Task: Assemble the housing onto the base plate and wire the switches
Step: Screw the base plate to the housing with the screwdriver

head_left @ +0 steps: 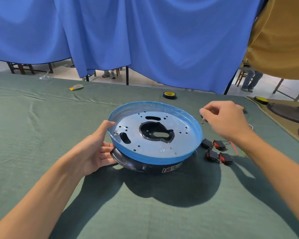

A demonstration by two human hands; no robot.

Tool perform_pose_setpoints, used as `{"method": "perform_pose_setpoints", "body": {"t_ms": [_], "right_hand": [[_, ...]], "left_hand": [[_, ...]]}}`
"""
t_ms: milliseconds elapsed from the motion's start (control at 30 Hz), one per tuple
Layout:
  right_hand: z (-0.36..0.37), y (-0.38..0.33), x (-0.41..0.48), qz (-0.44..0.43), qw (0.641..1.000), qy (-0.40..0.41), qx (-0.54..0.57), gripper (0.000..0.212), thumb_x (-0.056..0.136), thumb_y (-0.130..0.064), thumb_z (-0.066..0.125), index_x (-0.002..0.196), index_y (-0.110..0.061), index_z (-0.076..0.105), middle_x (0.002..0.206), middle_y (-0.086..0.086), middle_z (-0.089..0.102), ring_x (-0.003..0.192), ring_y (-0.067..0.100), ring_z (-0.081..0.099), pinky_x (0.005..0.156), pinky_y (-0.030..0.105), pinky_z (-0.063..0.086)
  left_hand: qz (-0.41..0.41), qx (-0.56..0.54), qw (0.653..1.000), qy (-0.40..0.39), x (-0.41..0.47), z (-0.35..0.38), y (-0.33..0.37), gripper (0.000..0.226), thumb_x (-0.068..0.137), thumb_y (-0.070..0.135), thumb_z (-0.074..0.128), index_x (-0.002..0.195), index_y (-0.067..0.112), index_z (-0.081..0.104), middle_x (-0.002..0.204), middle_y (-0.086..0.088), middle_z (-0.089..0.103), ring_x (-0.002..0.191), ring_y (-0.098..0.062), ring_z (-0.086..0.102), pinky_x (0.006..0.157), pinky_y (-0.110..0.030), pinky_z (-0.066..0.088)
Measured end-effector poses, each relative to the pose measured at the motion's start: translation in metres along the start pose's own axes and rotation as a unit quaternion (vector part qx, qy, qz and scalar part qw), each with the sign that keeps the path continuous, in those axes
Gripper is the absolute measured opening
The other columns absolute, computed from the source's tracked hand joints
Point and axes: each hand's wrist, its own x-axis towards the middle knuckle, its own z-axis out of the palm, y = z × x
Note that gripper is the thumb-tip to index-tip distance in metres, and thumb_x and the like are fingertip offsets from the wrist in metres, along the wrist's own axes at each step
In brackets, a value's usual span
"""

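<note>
A round metal housing with a blue film-covered rim and several punched holes sits on a black base plate in the middle of the green cloth. My left hand holds the housing's left edge, thumb on the rim and fingers against the black base. My right hand hovers to the right of the rim with fingers curled, fingertips pinched near some small dark parts on the cloth; what it pinches is too small to tell. Black rocker switches with red buttons and thin wires lie to the right of the housing.
A black tape roll with a yellow core lies behind the housing. More black round parts sit on a tan cloth at the far right. A small wrapper lies at the back left. Blue curtains hang behind the table.
</note>
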Motion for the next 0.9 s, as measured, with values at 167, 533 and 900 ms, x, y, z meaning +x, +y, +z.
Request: {"method": "perform_pose_setpoints", "body": {"t_ms": [167, 533, 900], "right_hand": [[0.010, 0.029, -0.023, 0.038, 0.992, -0.083, -0.083, 0.014, 0.088, -0.021, 0.059, 0.086, -0.022, 0.072, 0.085, -0.001, 0.070, 0.091, 0.026, 0.060, 0.083, 0.036, 0.049], [0.058, 0.023, -0.041, -0.041, 0.975, -0.075, -0.206, 0.025, 0.089, -0.037, 0.054, 0.101, -0.017, 0.064, 0.100, 0.007, 0.068, 0.102, 0.031, 0.052, 0.086, 0.039, 0.038], [0.083, 0.016, -0.013, 0.016, 0.957, -0.040, -0.288, 0.021, 0.092, -0.031, 0.054, 0.105, -0.017, 0.059, 0.104, 0.006, 0.069, 0.105, 0.028, 0.056, 0.088, 0.038, 0.032]], "left_hand": [[0.000, 0.003, 1.000, 0.020, -0.007, 0.007, 0.003, 0.053, 0.076, 0.050, 0.064, 0.094, 0.000, 0.061, 0.068, -0.011, 0.060, 0.051, -0.024, 0.064, 0.047, -0.030, 0.055], [0.002, -0.013, 0.998, 0.062, -0.027, -0.030, 0.007, 0.057, 0.076, 0.041, 0.062, 0.115, -0.001, 0.058, 0.096, -0.018, 0.060, 0.064, -0.028, 0.067, 0.050, -0.035, 0.059], [-0.002, 0.006, 0.998, 0.057, -0.026, -0.045, 0.005, 0.059, 0.076, 0.042, 0.061, 0.109, -0.007, 0.058, 0.081, -0.015, 0.065, 0.060, -0.028, 0.068, 0.054, -0.038, 0.061]]}}
